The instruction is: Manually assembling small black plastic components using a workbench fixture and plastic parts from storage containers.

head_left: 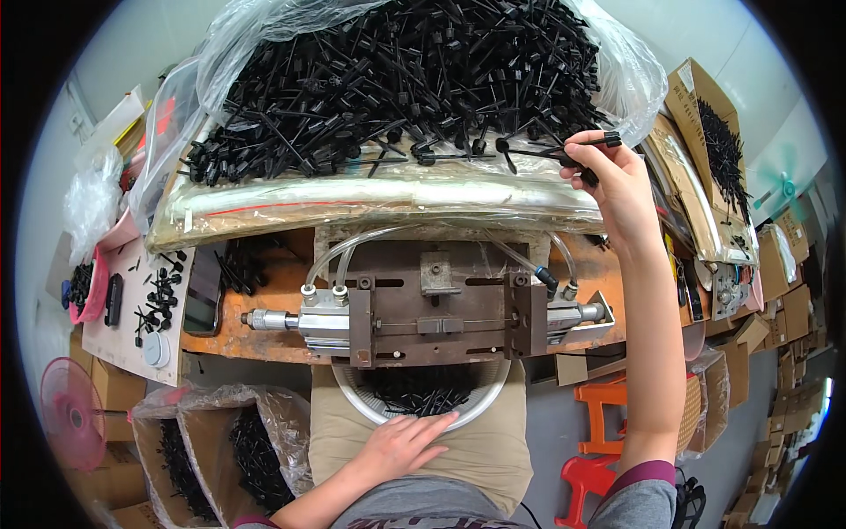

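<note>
My right hand [612, 172] is raised at the front right edge of a big heap of black plastic stems with ribbed heads [414, 70]. Pinched in its fingers are black plastic stems [604, 139]; how many cannot be told. Down at my lap, my left hand [401, 450] lies with fingers stretched out over the near rim of a white basin [495, 407], which has many black pieces [423, 388] inside. Between the hands stands a brown metal fixture [436, 300] with a small clamping block [440, 326] at its middle; no stem shows in it.
Silver air cylinders [324, 328] with clear hoses [352, 242] flank the fixture. A phone [204, 291] lies left on the bench. Lined boxes of black parts [256, 454] stand at lower left. Orange [601, 414] and red [586, 485] stools are at right, a pink fan [72, 413] at left.
</note>
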`<state>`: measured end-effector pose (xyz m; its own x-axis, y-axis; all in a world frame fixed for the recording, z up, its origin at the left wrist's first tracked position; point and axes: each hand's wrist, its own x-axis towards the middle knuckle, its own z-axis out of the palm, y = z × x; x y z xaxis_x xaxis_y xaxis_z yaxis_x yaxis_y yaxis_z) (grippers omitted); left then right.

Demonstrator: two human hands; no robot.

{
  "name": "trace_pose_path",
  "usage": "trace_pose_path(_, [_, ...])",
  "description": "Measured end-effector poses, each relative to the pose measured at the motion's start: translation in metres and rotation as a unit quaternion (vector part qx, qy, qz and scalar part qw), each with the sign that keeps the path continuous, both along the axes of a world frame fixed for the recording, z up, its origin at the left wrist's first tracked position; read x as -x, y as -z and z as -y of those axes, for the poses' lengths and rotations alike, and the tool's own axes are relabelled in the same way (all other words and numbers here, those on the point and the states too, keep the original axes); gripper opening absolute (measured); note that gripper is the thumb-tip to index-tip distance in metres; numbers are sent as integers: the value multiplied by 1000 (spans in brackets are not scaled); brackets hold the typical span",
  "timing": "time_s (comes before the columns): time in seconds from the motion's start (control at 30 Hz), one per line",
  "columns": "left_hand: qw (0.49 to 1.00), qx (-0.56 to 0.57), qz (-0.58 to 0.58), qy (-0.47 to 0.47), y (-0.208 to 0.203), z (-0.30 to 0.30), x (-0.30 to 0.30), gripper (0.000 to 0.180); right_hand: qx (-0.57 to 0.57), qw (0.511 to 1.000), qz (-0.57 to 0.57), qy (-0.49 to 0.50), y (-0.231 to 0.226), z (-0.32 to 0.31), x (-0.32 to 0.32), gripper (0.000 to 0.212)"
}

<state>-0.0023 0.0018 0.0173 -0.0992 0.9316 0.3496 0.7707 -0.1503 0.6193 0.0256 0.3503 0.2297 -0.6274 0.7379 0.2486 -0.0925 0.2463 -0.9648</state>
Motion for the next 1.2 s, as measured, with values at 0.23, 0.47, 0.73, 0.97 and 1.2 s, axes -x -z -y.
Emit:
trace_pose_path(0.23, [999, -44, 18, -19, -12, -5, 2, 63, -174, 980, 68, 62, -6, 1, -16, 10])
trace_pose_path(0.47, [999, -43, 13, -21, -16, -5, 4, 61, -383, 911, 151, 4, -25, 16, -13, 13])
trace_pose_path(0.73, [998, -66, 14, -22, -24, -5, 4, 60, -80, 995, 61, -10, -32, -6, -9, 17])
trace_pose_path(0.97, [996, -87, 6, -23, -29, -7, 7, 59, -363, 919, 154, -16, -31, 1, -10, 12])
trace_pose_path(1.2, [996, -89, 19, -15, -32, -11, 4, 57, -434, 886, 153, -62, -50, 8, -8, 9])
